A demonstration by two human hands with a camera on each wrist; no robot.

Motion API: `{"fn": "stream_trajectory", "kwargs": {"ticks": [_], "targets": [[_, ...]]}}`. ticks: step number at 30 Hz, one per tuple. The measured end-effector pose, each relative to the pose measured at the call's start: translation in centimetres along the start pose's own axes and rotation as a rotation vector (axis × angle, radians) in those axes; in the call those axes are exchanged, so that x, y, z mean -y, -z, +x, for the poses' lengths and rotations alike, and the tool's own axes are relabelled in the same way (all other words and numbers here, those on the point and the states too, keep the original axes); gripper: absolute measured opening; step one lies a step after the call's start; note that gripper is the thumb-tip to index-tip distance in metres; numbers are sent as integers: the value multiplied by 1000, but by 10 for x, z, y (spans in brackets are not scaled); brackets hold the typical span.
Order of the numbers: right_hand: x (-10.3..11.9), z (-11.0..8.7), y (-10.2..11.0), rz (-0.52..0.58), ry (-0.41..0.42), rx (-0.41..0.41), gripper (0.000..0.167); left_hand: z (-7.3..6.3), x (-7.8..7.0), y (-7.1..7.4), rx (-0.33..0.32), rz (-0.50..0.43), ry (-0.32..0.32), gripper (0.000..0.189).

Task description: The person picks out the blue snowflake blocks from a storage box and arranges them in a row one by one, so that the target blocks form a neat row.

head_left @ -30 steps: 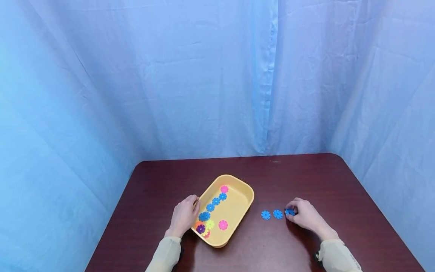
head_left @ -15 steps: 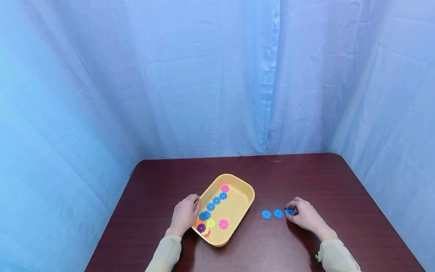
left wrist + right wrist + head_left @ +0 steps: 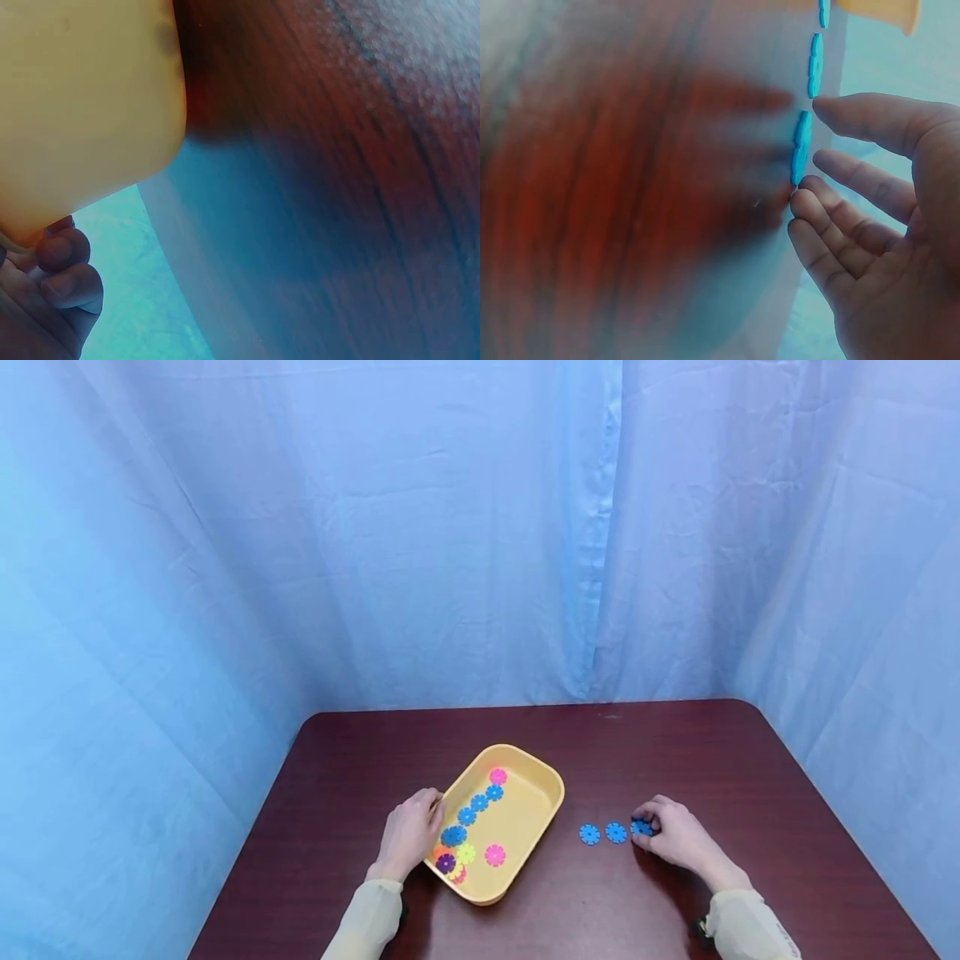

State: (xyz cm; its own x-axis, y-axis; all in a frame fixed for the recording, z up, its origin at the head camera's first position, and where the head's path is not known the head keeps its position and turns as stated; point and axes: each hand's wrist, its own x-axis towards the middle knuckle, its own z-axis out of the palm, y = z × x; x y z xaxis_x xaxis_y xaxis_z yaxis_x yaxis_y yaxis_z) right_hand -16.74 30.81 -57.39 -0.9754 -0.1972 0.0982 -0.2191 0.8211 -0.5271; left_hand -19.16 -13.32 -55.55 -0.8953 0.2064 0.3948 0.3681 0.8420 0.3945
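Observation:
My left hand (image 3: pixel 408 831) grips the left rim of a yellow plastic tray (image 3: pixel 517 818); in the left wrist view, curled fingers (image 3: pixel 71 285) show at the edge of the tray (image 3: pixel 90 112). Over on the right, my right hand (image 3: pixel 678 837) holds a blue snowflake disc (image 3: pixel 642 828) by its edges, thumb on one side and fingers on the other. That disc (image 3: pixel 801 150) lies flat on the table in the right wrist view. Two more blue snowflake discs, one in the middle (image 3: pixel 616 832) and one at the left (image 3: pixel 589 834), continue the row toward the tray.
Inside the tray lie several blue discs (image 3: pixel 467 816), pink discs (image 3: pixel 495 856), a yellow-green disc (image 3: pixel 466 853) and a purple disc (image 3: pixel 446 863), some overlapping. The dark red wooden table (image 3: pixel 637 752) has blue curtains (image 3: pixel 450 568) behind and at both sides.
Both hands, the tray and the row of blue discs keep their places. Only the head view shifts slightly.

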Motion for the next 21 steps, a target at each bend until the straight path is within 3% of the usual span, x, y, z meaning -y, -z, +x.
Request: {"fn": "stream_trajectory", "kwargs": {"ticks": [11,21], "targets": [[11,10,15,7,36,-33,29,1,-1,1,6,-1,8,6],[45,43,37,6,79,-44,34,0,-2,0,0,-1,16,5]]}}
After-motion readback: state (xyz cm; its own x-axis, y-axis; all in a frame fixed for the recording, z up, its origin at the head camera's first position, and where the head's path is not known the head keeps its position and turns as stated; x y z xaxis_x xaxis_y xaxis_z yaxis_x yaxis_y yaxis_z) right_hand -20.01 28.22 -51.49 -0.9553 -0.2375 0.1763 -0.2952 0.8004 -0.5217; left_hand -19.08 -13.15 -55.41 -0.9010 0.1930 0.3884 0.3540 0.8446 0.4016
